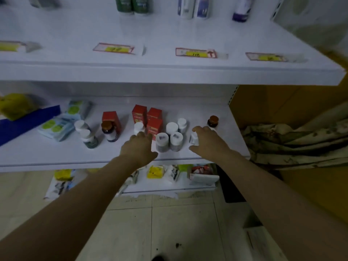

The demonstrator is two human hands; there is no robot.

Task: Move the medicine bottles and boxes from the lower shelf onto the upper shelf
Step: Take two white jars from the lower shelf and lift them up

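The lower shelf (56, 151) holds several white-capped medicine bottles (172, 137), several red boxes (139, 113) and two brown-capped bottles, one at the left (109, 131) and one at the far right (213, 121). My right hand (207, 141) wraps around a small white bottle (194, 138) near the shelf's right end. My left hand (140, 146) reaches with spread fingers just in front of a white-capped bottle (138, 127) and a red box (154, 127), holding nothing. The upper shelf (169, 34) carries green, white and purple bottles at its back.
Yellow price tags (195, 53) line the upper shelf's front. Blue-and-green packets (56, 127), a blue strip and a yellow bag lie at the lower shelf's left. A bottom shelf (169, 187) holds yellow and white packages. Patterned cloth (293, 144) and a cardboard box sit at right.
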